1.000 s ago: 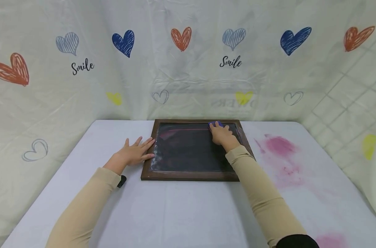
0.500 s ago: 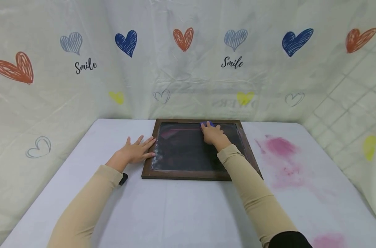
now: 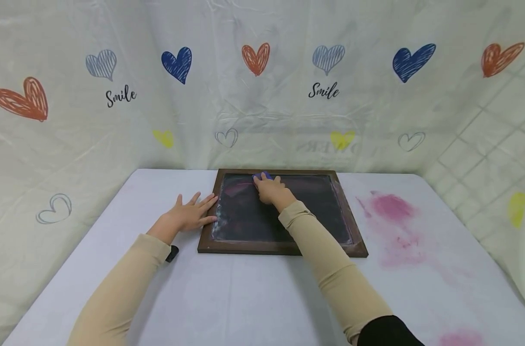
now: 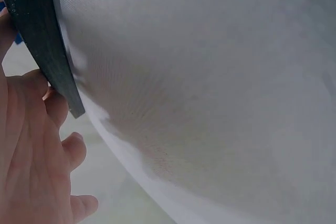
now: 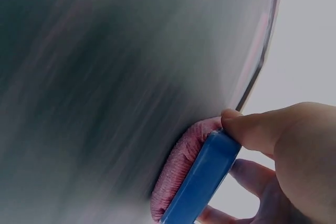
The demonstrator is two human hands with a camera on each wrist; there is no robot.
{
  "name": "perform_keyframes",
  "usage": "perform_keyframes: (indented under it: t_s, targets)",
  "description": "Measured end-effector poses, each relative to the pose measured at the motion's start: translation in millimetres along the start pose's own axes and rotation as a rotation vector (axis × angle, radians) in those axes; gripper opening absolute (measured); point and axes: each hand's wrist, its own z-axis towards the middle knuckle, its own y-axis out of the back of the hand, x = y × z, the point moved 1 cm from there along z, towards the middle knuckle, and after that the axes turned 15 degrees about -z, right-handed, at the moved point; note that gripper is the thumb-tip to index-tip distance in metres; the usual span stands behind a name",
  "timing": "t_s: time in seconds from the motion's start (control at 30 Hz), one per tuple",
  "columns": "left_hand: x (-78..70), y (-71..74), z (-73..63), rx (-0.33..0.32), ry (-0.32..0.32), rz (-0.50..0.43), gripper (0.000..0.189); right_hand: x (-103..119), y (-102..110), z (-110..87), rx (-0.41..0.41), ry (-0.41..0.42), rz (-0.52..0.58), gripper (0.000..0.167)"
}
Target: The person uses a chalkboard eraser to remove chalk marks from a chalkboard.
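A small chalkboard (image 3: 253,216) in a brown wooden frame lies on the table by its back edge. My right hand (image 3: 272,190) grips a blue chalkboard eraser (image 5: 202,179) and holds it against the upper part of the board. The eraser's padded face is stained pink in the right wrist view. Spread across the frame's left edge, the fingers of my left hand (image 3: 186,215) rest on the wood. The left wrist view shows those fingertips at the dark frame edge (image 4: 47,40). A faint pink smear remains at the board's upper left.
Pink powder stains (image 3: 392,206) mark the white table (image 3: 245,298) right of the board. A pale curtain (image 3: 279,115) printed with hearts hangs behind the table.
My right hand has slid the eraser leftward along the board's top, and the pink line there is now mostly gone. My left hand has kept its place on the frame.
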Motion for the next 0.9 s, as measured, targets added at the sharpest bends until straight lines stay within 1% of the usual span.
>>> perform_keyframes:
  t_s: [0.17,0.3,0.43,0.63,0.73,0.9]
  targets:
    - [-2.8,1.2,-0.7,-0.004,0.004,-0.003,0.078,21,0,5.6,-0.025,0.018,-0.018,0.061]
    - [-0.6,0.0,-1.1,-0.002,0.006,0.004,0.078,37,0,6.4,-0.042,0.048,-0.036,0.059]
    - [1.5,-0.8,-0.4,-0.006,-0.010,0.013,0.079,50,1,6.9,-0.061,0.060,-0.061,0.061]
    - [4.0,-1.6,-2.3,-0.014,-0.002,0.012,0.078,71,3,6.0,-0.061,0.164,-0.089,0.061]
    - [3.8,-2.6,-2.6,-0.019,-0.005,0.010,0.077,75,3,4.6,-0.065,0.174,-0.110,0.060]
    - [2.1,-3.2,-0.6,-0.028,-0.020,0.013,0.077,69,1,6.3,-0.091,0.128,-0.107,0.062]
